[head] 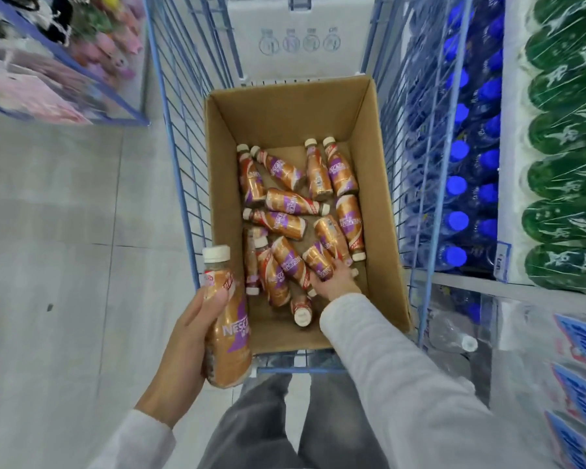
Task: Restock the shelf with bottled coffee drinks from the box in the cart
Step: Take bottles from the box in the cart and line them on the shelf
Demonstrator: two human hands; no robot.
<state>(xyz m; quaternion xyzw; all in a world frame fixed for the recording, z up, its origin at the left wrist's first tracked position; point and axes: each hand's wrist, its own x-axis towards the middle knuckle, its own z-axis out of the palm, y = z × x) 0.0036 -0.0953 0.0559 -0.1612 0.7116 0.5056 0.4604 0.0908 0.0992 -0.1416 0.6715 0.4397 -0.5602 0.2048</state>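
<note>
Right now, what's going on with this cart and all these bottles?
A person is unloading a cardboard box that sits in a blue wire cart. The left hand holds one Nescafe coffee bottle upright, outside the box beside the cart. The right hand is down in the box, its grip around another bottle in the loose pile. Roughly a dozen bottles lie there on their sides.
</note>
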